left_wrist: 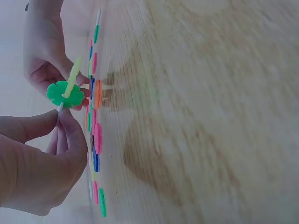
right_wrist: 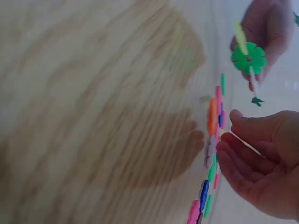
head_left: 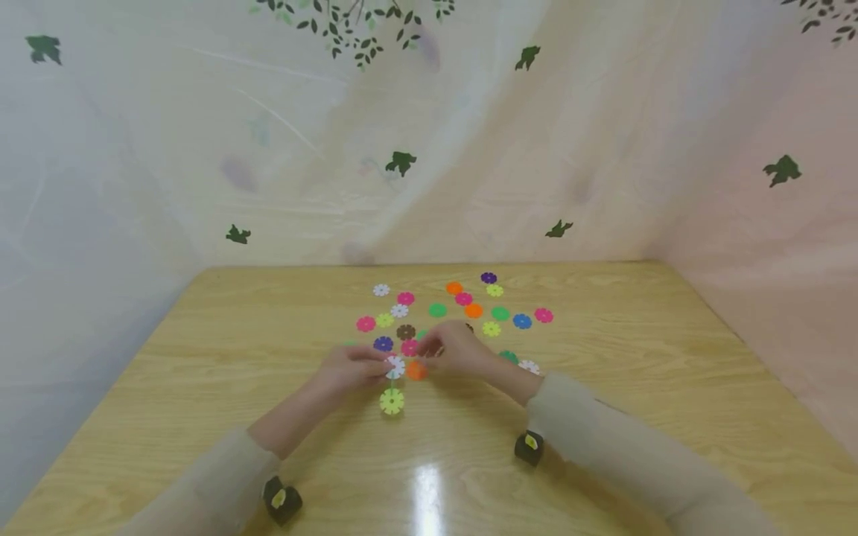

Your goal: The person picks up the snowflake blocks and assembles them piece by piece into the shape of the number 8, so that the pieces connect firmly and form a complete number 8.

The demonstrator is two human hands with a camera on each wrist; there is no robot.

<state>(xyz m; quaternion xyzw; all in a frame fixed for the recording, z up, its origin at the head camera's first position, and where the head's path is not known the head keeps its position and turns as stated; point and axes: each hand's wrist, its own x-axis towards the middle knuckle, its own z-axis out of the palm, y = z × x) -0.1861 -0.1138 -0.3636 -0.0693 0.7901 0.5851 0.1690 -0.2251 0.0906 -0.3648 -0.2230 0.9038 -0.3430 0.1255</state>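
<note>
My left hand pinches a white snowflake disc between thumb and fingertips, above the table. Slotted into it is a green snowflake disc, seen edge-on from the head. A yellow snowflake disc joins the green one on the side toward me, so the three form one chain. Close by on the right, my right hand hovers with thumb and fingers apart and loosely bent, nothing between them in the right wrist view. An orange disc lies just left of its fingertips.
Several loose discs lie spread on the wooden table beyond the hands, among them a brown disc, a blue disc and a pink disc. A pale curtain with leaf and bird prints hangs behind the table.
</note>
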